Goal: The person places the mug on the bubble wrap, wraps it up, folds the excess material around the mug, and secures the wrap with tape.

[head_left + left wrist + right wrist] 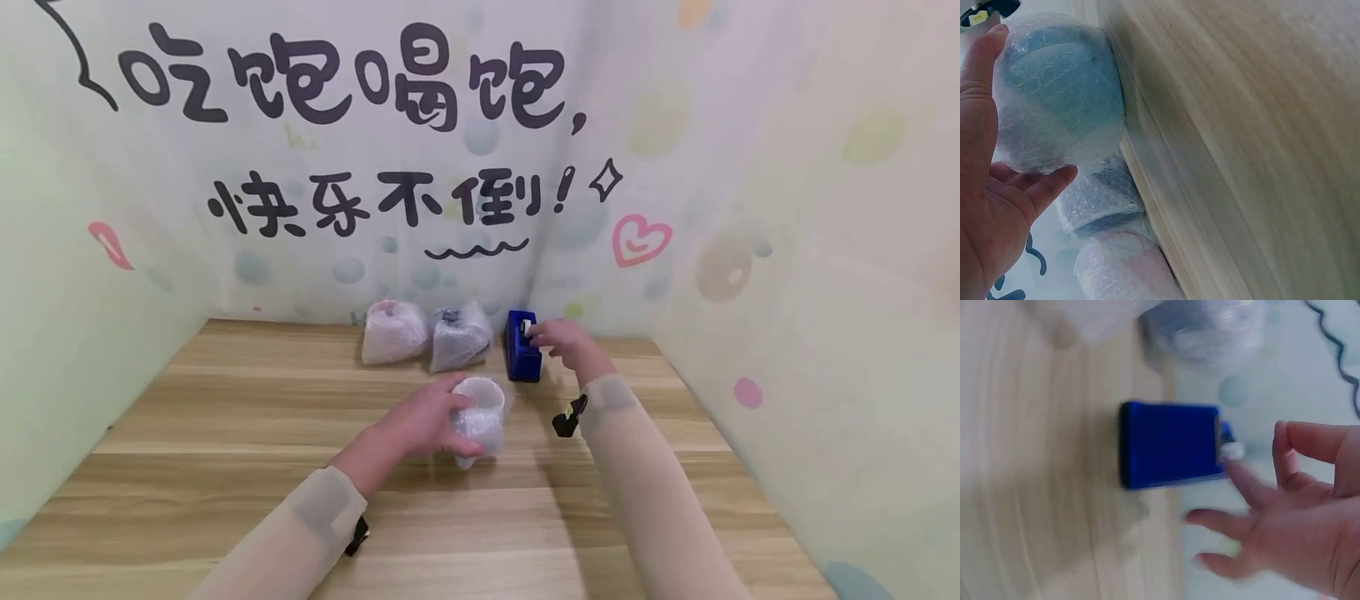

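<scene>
My left hand (420, 417) grips a cup wrapped in bubble wrap (483, 429), thumb on the near side and fingers round the far side. Its round mouth faces up in the head view; through the wrap in the left wrist view it looks pale blue. Just beyond it on the table stands a blue tape dispenser (522, 348). My right hand (566, 342) is at the dispenser's right, fingers spread and loosely bent. In the right wrist view, one fingertip overlaps the small white tape roll (1232, 450); the hand is blurred there.
Two more bubble-wrapped items stand at the back of the wooden table (247, 417): a pinkish one (393, 333) and a greyish one with dark parts (461, 337). A printed wall covering (420, 275) rises right behind them, and side walls flank the table.
</scene>
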`<control>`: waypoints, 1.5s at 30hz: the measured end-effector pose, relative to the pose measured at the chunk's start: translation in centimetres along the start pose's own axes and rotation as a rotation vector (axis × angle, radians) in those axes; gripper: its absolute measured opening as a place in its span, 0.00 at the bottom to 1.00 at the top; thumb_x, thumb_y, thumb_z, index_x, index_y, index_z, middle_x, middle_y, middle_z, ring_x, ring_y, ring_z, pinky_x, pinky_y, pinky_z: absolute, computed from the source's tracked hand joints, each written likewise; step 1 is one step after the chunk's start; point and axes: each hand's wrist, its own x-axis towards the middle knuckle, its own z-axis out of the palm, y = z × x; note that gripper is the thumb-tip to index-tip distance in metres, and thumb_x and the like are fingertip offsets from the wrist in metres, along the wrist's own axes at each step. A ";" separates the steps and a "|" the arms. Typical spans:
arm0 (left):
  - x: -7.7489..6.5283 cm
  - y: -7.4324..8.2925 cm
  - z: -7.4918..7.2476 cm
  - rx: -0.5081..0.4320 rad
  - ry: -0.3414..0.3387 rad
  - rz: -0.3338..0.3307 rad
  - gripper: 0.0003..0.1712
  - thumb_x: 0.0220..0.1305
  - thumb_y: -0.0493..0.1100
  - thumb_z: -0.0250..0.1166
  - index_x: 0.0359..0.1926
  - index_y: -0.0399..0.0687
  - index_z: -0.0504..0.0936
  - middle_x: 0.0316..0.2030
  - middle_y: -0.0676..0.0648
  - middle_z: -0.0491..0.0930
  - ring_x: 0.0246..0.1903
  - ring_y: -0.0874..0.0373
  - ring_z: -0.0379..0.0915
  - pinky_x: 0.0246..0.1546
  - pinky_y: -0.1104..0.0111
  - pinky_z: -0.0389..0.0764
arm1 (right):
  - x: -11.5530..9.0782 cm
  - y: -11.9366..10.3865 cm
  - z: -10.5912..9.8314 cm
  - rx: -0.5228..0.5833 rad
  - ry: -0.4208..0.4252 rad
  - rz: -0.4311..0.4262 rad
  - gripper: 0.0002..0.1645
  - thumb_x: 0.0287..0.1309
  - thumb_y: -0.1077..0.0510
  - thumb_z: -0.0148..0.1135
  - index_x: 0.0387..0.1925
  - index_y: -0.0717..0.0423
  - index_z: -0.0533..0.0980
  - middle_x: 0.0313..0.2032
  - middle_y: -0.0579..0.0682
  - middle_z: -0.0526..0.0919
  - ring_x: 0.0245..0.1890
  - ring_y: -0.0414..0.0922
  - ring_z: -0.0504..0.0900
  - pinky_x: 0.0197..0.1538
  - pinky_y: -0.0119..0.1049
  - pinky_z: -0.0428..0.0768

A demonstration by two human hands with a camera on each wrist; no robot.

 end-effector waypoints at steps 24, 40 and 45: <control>-0.3 -0.1 0.0 -0.003 0.026 -0.007 0.44 0.52 0.60 0.87 0.63 0.40 0.88 0.79 0.34 0.69 0.74 0.34 0.72 0.76 0.44 0.75 | -3.3 3.1 5.2 0.581 0.091 -0.014 0.25 0.75 0.58 0.54 0.68 0.66 0.70 0.74 0.69 0.72 0.72 0.67 0.74 0.81 0.58 0.70; -0.2 -0.4 0.0 -0.022 0.053 0.009 0.42 0.50 0.59 0.88 0.61 0.40 0.89 0.78 0.36 0.71 0.72 0.36 0.74 0.74 0.44 0.77 | -5.0 4.6 5.4 0.728 0.028 -0.216 0.08 0.63 0.62 0.47 0.32 0.59 0.73 0.78 0.76 0.66 0.84 0.65 0.59 0.88 0.56 0.55; -0.2 -0.2 0.2 -0.038 0.026 -0.018 0.46 0.50 0.61 0.88 0.65 0.40 0.87 0.80 0.36 0.68 0.74 0.34 0.72 0.76 0.43 0.75 | -6.6 4.8 5.5 0.449 0.126 -0.057 0.11 0.62 0.59 0.58 0.39 0.62 0.82 0.51 0.60 0.89 0.48 0.49 0.87 0.55 0.43 0.85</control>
